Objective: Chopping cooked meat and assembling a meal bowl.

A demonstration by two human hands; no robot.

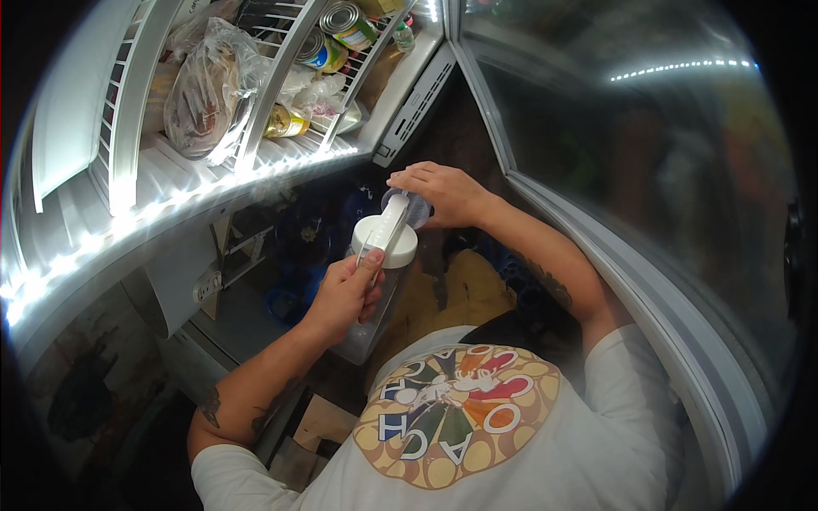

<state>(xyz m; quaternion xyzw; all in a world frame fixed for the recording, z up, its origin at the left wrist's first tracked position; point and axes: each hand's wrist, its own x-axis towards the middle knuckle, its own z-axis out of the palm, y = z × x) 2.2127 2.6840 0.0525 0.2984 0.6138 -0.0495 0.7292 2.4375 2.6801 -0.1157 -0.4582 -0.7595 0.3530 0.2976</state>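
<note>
My left hand (358,287) grips the white handle of a clear plastic pitcher (374,319), which is tilted with its white lid (399,246) on. My right hand (444,191) holds a clear cup (414,207) close against the lid's spout end, its fingers over the cup's far side. Whether liquid is passing between them cannot be told. Both hands are in front of my body, below the lit shelves of a display refrigerator.
The glass refrigerator door (613,160) stands ajar along my right side. Wire shelves at the upper left hold a plastic-wrapped item (204,96), tin cans (348,25) and a yellow-labelled jar (285,122). A cardboard piece (323,421) lies low at the left.
</note>
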